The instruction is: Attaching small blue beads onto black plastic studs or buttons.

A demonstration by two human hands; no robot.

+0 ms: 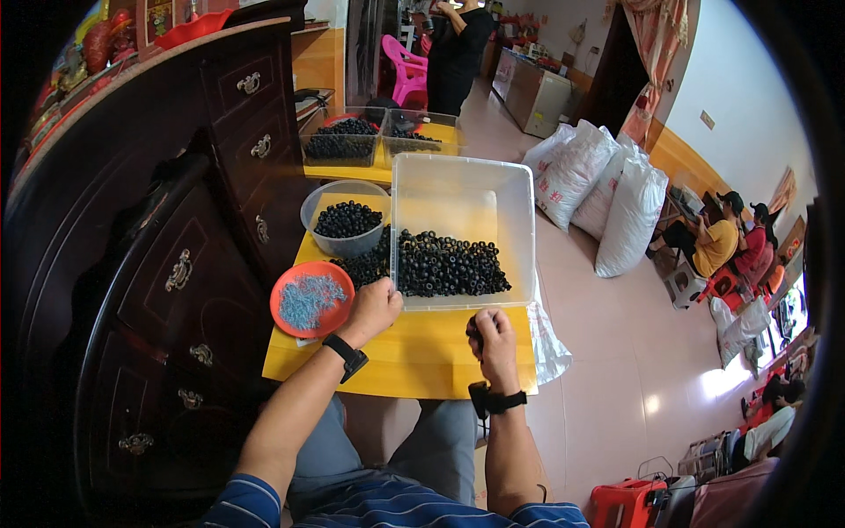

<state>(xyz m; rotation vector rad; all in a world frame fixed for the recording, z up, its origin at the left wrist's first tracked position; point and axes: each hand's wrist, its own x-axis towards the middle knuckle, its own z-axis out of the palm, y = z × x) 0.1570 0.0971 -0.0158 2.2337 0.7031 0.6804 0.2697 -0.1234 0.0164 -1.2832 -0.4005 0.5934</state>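
My left hand (373,306) rests closed on the yellow table (422,361), against a pile of small black rings (363,266) and next to an orange plate (286,286) of thin bluish pins. My right hand (494,339) is fisted near the table's front edge, gripping a small black ring (476,338). Just beyond it stands a large clear plastic bin (462,189) holding many black rings (449,264). A round clear bowl (319,204) of more black rings sits at the bin's left.
A dark wooden chest of drawers (176,229) stands tight against the table's left side. Two clear bins (378,136) sit farther back. White sacks (607,194) lie on the floor at right, where people sit (722,238). Another person stands (458,53) beyond.
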